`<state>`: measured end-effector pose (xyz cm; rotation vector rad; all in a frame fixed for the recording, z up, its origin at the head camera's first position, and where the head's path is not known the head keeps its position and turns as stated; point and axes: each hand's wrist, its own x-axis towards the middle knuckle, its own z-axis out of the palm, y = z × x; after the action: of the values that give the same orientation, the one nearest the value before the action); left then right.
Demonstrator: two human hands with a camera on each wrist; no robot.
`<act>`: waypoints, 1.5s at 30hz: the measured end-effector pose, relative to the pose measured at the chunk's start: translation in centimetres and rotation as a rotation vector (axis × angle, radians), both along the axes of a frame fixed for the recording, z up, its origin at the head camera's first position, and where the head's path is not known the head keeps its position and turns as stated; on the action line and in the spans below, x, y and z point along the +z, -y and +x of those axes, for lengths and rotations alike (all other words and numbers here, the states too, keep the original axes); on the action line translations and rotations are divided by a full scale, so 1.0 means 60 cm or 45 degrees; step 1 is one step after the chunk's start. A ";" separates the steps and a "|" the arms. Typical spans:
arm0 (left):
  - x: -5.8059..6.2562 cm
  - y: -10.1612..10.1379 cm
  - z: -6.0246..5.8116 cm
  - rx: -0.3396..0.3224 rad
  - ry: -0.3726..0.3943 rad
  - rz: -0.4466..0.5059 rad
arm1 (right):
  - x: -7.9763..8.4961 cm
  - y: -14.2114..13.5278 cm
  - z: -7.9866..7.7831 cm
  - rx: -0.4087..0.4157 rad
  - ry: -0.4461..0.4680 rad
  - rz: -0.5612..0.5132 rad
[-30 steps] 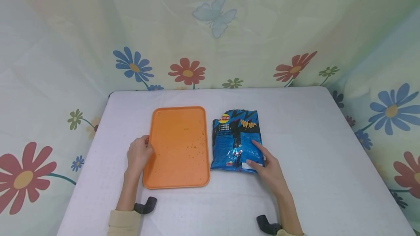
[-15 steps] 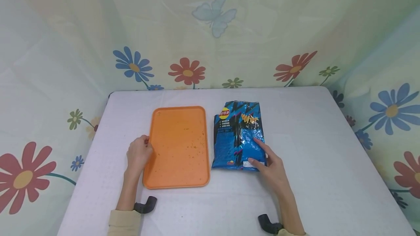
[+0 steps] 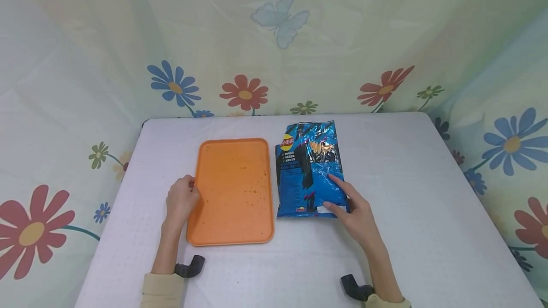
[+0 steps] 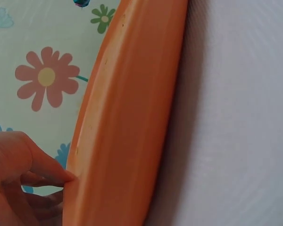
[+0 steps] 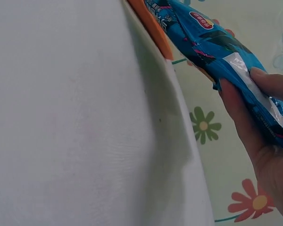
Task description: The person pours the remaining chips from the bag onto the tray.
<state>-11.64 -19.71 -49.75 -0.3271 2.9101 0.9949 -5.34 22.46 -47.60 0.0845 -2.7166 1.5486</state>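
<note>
An orange tray (image 3: 231,189) with small crumbs on it lies on the table, left of centre. At its left rim is my left hand (image 3: 181,201), and in the left wrist view a fingertip and thumb pinch that rim. My right hand (image 3: 357,215) holds a blue and black chip bag (image 3: 306,179) by its lower right corner, just right of the tray. Thumb and index finger lie on the bag's front, while the right wrist view shows another finger beneath it. That view also shows the bag (image 5: 217,44) raised off the white cloth. What is inside the bag is hidden.
White cloth (image 3: 419,203) covers the table. A flowered curtain (image 3: 342,37) hangs behind it and at both sides. A black wrist mount (image 3: 357,289) sits on the right wrist, and another mount (image 3: 190,267) on the left.
The chip bag, held in my right hand, has risen and tilted, now showing higher in the head view. The right hand moved slightly up with it. My left hand and the tray stayed put.
</note>
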 end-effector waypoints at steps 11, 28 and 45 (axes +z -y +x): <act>0.001 0.006 -0.001 -0.002 0.033 0.031 | 0.035 0.002 -0.021 0.175 -0.283 0.205; 0.005 0.005 -0.001 -0.003 0.032 0.020 | 0.104 0.022 -0.062 0.572 -0.560 0.429; 0.002 0.004 -0.001 -0.010 0.003 -0.024 | 0.159 0.047 -0.084 0.770 -0.635 0.630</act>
<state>-11.70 -19.92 -49.65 -0.3171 2.9176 0.9659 -10.40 19.65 -38.08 1.2023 -2.6735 0.6973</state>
